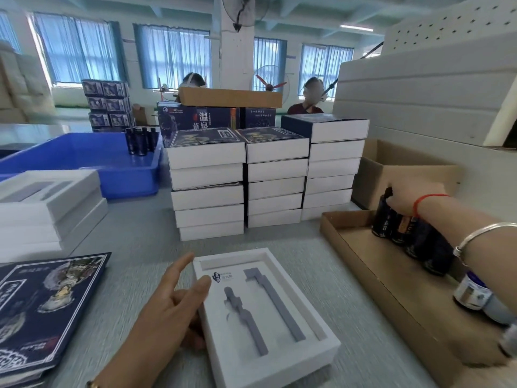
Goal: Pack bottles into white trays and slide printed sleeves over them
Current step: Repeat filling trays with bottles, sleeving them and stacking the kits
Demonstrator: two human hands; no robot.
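Head view: right hand (407, 201) grips a dark bottle (383, 217) among upright neighbours it could topple, while the open left hand (170, 306) steadies the white tray (316, 350) beside it.

The white tray (268, 340) looks like matt foam or card, with smooth grey-lined slots; the dark bottles (411, 236) have a glossy surface; the shallow box (372, 275) is plain brown cardboard, matt; the blue bin (92, 163) is shiny plastic; the printed sleeves (42, 309) are smooth card; the bracelet (481, 233) is polished metal
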